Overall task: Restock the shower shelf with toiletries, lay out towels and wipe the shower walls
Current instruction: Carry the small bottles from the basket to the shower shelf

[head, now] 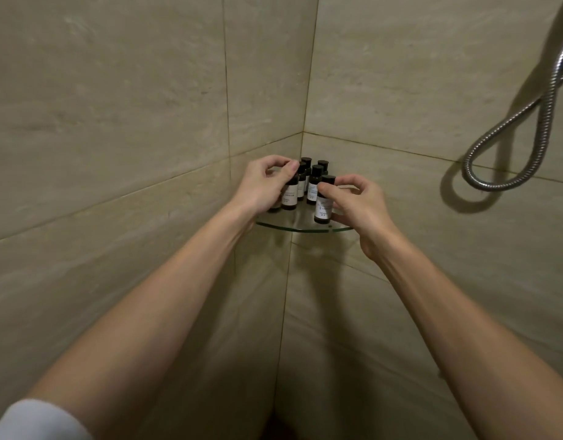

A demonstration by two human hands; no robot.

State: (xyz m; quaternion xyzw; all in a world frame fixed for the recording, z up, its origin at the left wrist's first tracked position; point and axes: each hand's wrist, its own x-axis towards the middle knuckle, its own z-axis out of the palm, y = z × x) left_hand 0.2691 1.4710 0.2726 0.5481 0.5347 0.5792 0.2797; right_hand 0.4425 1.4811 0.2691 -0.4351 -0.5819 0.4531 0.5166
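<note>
Item: glass corner shelf (275,226), fixed where the two tiled walls (115,122) meet. Stock: a cluster of small dark bottles with white labels, all upright, packed toward the corner; five or six caps show, exact count uncertain.

Your left hand (261,185) curls round the front-left bottle (289,195), thumb and fingertips pinching near its cap. Your right hand (356,201) pinches the front-right bottle (323,204) by its shoulder; its base sits on the glass, close to the front edge. Behind these stand the back bottles (315,185), touching or nearly so.

Step in hand: restocking, at the arranging stage. Towels and wall wiping look not yet begun; no towel or cloth is in view.

Next move, as a judgement: slide the front-right bottle inward from the rim, turn labels outward, then let go gently. Glass is slick and the bottles are narrow, so one nudge could topple its neighbours.

Also present: metal shower hose (508,122) looped on the right wall; white sleeve (35,420) at lower left.
</note>
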